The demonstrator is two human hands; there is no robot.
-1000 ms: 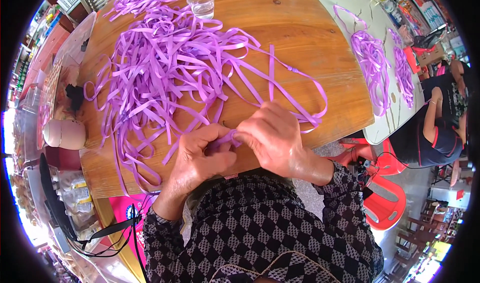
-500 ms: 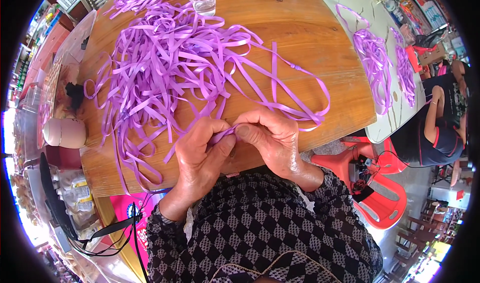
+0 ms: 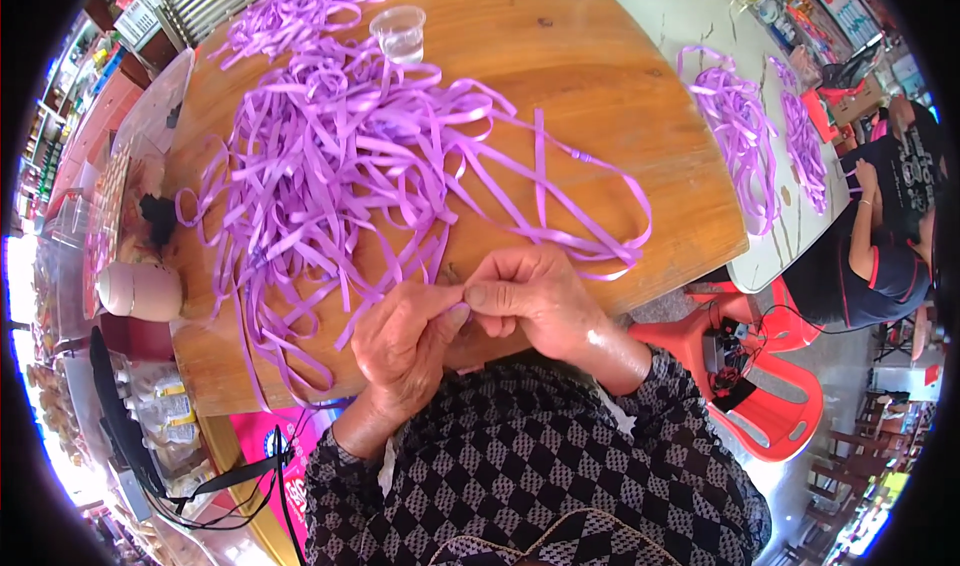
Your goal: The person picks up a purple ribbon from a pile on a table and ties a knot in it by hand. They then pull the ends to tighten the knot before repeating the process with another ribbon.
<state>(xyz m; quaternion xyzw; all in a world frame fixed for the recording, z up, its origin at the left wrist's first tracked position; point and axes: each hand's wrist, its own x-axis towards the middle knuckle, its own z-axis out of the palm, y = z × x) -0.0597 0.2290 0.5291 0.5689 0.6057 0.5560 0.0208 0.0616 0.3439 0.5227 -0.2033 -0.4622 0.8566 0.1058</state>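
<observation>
Both hands meet just above the near edge of the wooden table. My left hand pinches a purple ribbon between thumb and fingers. Against it, the thumb and curled fingers of my right hand close on the same ribbon; only a small bit shows, the rest being covered by my fingers. Beyond them a big tangled heap of purple ribbons spreads over the left half of the table. One long ribbon loop with a knotted or wrapped spot reaches out to the right.
A clear plastic cup stands behind the heap. On a white marbled table at right lie two ribbon bundles. A red plastic stool holds dark devices. Another person sits far right. A pale pink canister is at left.
My hands sit slightly lower in the picture and closer together, with less of the held ribbon showing. The whole view has shifted a little.
</observation>
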